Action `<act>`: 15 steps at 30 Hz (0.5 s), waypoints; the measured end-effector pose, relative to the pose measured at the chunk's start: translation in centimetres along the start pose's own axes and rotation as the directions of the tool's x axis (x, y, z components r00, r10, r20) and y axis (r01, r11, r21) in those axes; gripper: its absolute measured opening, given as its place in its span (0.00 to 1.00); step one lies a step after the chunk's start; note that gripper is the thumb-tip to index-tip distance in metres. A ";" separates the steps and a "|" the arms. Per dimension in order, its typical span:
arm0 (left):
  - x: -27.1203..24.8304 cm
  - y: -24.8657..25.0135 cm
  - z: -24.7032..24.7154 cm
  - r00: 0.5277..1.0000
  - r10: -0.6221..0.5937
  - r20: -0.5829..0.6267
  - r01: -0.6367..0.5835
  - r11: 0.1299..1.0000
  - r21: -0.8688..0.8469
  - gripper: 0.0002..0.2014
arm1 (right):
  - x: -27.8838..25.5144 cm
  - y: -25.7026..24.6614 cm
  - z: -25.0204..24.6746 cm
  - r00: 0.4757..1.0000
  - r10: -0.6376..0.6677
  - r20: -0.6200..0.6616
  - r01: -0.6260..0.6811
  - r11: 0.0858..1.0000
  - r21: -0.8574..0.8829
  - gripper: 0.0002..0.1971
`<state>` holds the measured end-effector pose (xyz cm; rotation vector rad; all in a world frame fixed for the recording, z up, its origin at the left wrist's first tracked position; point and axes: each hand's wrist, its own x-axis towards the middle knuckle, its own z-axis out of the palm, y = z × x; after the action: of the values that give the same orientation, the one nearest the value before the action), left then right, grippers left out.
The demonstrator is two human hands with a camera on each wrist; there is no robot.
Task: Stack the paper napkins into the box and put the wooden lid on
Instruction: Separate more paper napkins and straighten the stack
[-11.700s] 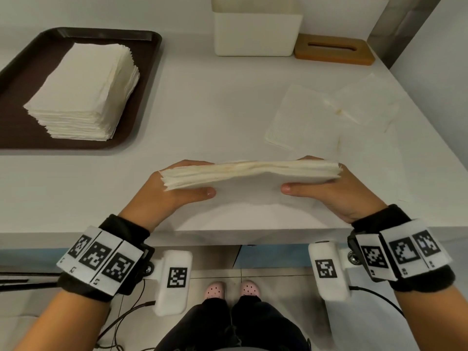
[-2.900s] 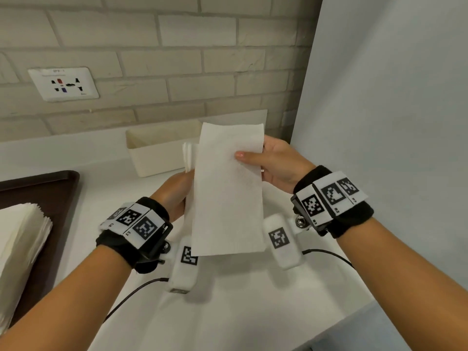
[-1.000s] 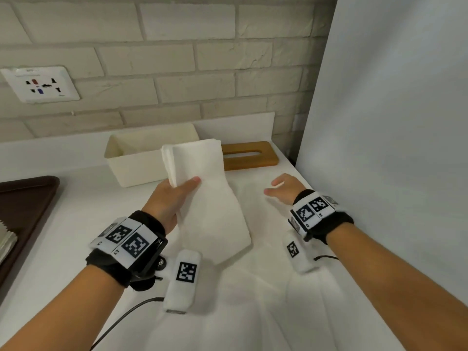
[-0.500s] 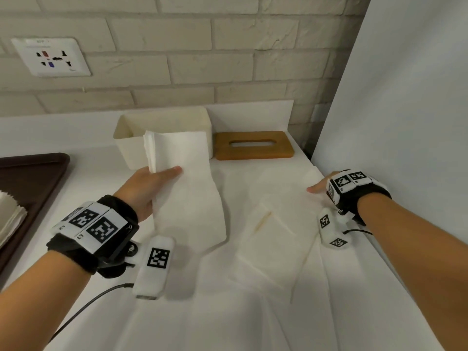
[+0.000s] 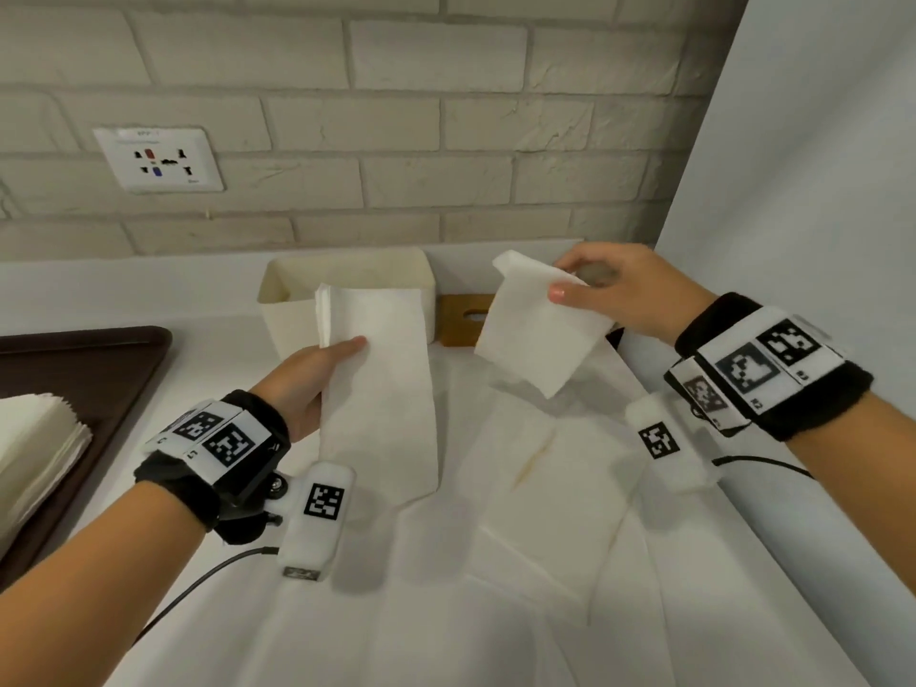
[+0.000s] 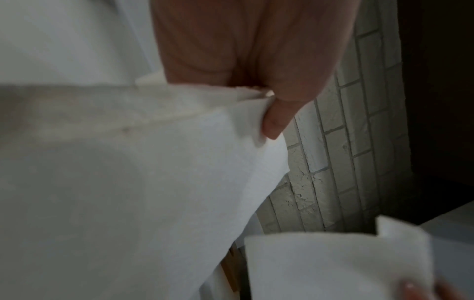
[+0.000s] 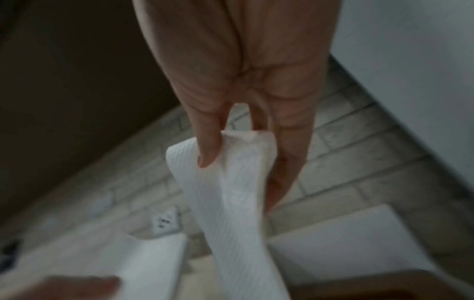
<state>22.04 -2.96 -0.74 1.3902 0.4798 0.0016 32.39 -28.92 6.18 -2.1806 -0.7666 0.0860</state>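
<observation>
Only in the head view is the whole counter (image 5: 208, 309) laid out. The cream box (image 5: 297, 309) is taken as the landmark: it stands open against the brick wall (image 5: 396, 141), and its inside is not shown. The wooden lid (image 5: 458, 314) is seen lying flat on the counter just to the right of the box, partly hidden behind paper. A brown tray (image 5: 99, 369) with a tall stack of napkins (image 5: 34, 453) is found well to the left of the box, and several loose napkins (image 5: 540, 488), one marked with a brownish streak, are spread on the counter in front of it. A wall socket (image 5: 158, 158) is mounted above and left of the box.

The grips are shown closely by the wrist views, which the head view cannot do. In the left wrist view the thumb (image 6: 279, 113) is seen pressed over the layered top edge of a folded bundle of napkins (image 6: 153, 182), several plies being visible there. In the right wrist view a single napkin (image 7: 231, 192) is seen curled over and pinched between fingertips, hanging down; this picture is blurred.

The bundle (image 5: 376, 379) is held upright by the left hand (image 5: 302, 384), fingers behind and thumb in front, directly in front of the box. The single napkin (image 5: 540, 329) is pinched by the right hand (image 5: 619, 295) between thumb and forefinger, raised above the counter to the right of the box, over the lid.
</observation>
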 end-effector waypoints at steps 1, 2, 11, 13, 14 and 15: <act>-0.1 0.2 -0.1 1.000 0.013 0.007 -0.013 1.000 -0.012 0.10 | -0.3 -1.7 0.2 0.998 -0.045 0.031 0.043 0.997 0.068 0.07; -0.3 0.5 -0.2 1.000 0.027 0.014 -0.027 0.999 -0.021 0.10 | -0.5 -3.3 0.4 0.995 -0.084 0.059 0.075 0.987 0.144 0.10; -2.7 0.9 -0.5 0.991 0.043 0.130 -0.048 0.998 0.031 0.12 | 1.2 -8.2 6.2 0.973 -0.180 0.147 0.133 0.950 0.282 0.23; -3.1 0.4 -1.1 0.987 0.047 0.153 -0.042 0.998 -0.037 0.10 | 1.9 -7.5 8.2 0.971 -0.154 0.185 0.099 0.955 0.278 0.22; -3.3 0.2 -1.4 0.987 0.050 0.155 -0.037 0.995 -0.088 0.10 | 2.1 -7.2 9.1 0.970 -0.143 0.196 0.080 0.950 0.301 0.20; -3.4 0.2 -1.7 0.987 0.056 0.153 -0.034 0.989 -0.141 0.11 | 2.2 -6.9 9.9 0.972 -0.135 0.190 0.065 0.940 0.336 0.17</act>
<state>18.42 -2.23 0.38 1.2541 0.3111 -0.0372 27.76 -17.60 4.86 -1.8303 -0.9118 0.3722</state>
